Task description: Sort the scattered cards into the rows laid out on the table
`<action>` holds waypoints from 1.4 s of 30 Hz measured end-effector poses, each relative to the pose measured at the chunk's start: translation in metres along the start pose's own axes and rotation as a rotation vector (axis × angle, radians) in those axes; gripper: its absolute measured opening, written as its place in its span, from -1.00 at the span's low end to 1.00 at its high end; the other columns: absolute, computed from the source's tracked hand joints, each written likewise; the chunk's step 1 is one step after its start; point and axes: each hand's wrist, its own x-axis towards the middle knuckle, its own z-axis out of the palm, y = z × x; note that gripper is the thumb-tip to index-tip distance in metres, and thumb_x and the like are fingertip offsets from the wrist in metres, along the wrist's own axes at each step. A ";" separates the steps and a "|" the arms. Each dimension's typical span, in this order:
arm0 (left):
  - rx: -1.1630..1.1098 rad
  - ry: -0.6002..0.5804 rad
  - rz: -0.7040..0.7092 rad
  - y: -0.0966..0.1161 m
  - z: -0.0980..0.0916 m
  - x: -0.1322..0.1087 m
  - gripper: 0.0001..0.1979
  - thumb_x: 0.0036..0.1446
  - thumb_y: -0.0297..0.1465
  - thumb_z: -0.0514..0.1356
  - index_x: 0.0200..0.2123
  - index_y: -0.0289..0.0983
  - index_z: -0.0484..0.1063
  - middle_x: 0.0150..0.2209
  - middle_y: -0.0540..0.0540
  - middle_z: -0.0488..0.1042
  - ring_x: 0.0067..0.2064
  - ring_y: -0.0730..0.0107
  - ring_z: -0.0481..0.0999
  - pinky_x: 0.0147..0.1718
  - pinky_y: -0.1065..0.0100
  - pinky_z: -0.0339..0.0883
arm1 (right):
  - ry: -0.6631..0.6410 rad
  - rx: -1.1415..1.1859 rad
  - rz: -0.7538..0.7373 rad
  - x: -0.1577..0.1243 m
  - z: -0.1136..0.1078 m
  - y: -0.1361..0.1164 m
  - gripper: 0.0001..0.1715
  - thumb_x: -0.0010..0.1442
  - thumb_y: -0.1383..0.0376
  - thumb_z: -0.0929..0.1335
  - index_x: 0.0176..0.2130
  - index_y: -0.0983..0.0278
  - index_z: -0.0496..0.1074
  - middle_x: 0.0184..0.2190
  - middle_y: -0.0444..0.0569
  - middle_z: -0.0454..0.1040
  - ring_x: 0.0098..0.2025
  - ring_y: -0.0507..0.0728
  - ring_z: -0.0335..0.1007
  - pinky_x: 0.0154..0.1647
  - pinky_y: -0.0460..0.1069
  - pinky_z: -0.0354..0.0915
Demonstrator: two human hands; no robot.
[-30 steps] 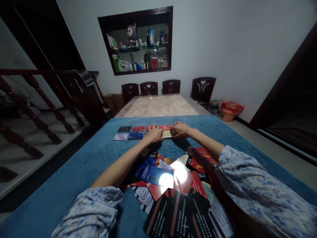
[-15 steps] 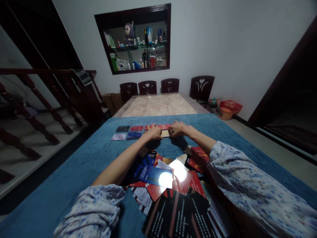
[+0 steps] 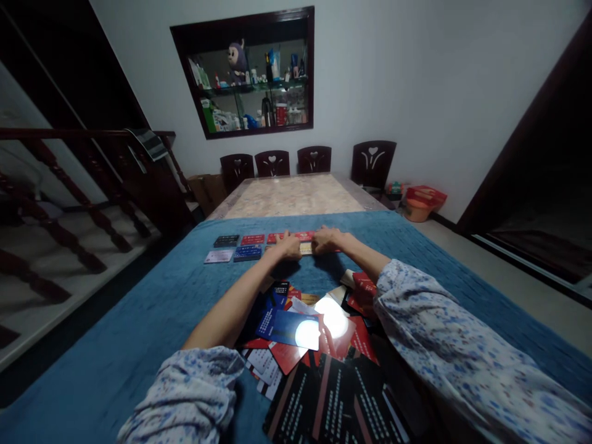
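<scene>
Two rows of small card stacks lie on a blue cloth (image 3: 152, 314). My left hand (image 3: 287, 246) reaches to the rows, its fingers bent down at the left end of a pale yellow card (image 3: 306, 248). At that card's right end, my right hand (image 3: 326, 240) curls its fingers, so the card sits between both hands. Just behind it are red cards (image 3: 304, 235), partly covered by my fingers. To the left lie black cards (image 3: 226, 241), red cards (image 3: 253, 239), a whitish card (image 3: 219, 256) and blue cards (image 3: 248, 253). My fingertips are partly hidden.
Nearer me spreads a loose heap of cards, with a blue card (image 3: 287, 327) and several black cards (image 3: 330, 394) on top. Bright glare covers part of it. Beyond the cloth is the bare marble-patterned tabletop (image 3: 296, 191), with chairs (image 3: 314, 159) behind.
My right hand has shifted slightly left, closer to my left hand, over the end of the yellow card. The whole view has moved a little; the heap looks the same.
</scene>
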 end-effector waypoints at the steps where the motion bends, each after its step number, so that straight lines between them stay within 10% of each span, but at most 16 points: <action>1: 0.002 0.000 0.001 0.001 0.001 0.001 -0.66 -0.01 -0.48 0.19 -0.11 -0.29 0.51 0.14 -0.34 0.37 0.25 -0.16 0.18 0.17 -0.31 0.06 | 0.000 0.001 -0.003 0.001 0.000 0.000 -0.62 -0.01 0.27 0.38 -0.15 0.22 0.59 -0.01 0.14 0.55 0.11 0.36 0.36 -0.02 0.11 0.37; 25: 0.049 0.203 0.031 0.001 0.009 -0.017 -0.67 0.08 -0.42 0.15 -0.05 -0.29 0.48 0.12 -0.36 0.38 0.26 -0.16 0.15 0.18 -0.27 -0.02 | 0.144 -0.069 -0.052 -0.020 -0.001 0.011 -0.53 0.13 0.16 0.32 0.01 0.25 0.50 0.02 0.20 0.48 0.11 0.35 0.28 -0.01 0.15 0.28; 42: 0.034 0.338 0.153 0.044 -0.006 -0.050 -0.65 0.13 -0.42 0.14 0.01 -0.20 0.43 0.16 -0.26 0.34 0.28 -0.09 0.12 0.17 -0.15 0.03 | 0.271 -0.050 0.009 -0.116 0.009 0.050 -0.70 0.20 0.32 0.30 -0.12 0.21 0.57 -0.05 0.08 0.54 0.05 0.27 0.28 -0.09 0.06 0.13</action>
